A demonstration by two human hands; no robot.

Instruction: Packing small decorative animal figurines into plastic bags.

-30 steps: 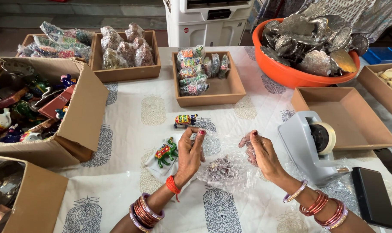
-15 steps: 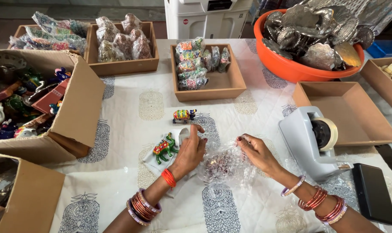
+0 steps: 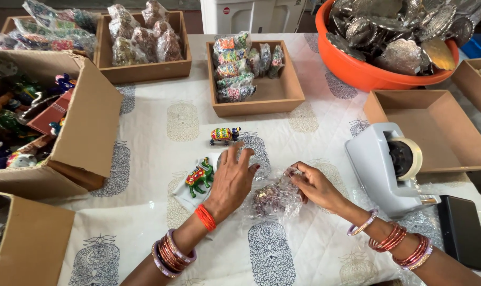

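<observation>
Since a moment ago the left hand has dropped flat, released, onto the bench just left of the clear wrapped packet, beside the painted animal figure, while the right hand pinches the packet's upper edge, so wrapping continues.

Bare tabletop lies open between the big cardboard box on the left and the two hands, and again along the near edge below the wrists. Ahead of the left hand, a small painted elephant figure stands in the path toward the middle tray. A green figure lies just beside that hand's thumb side. To the right of the right hand, the tape dispenser blocks passage, with a black phone beyond it.
</observation>
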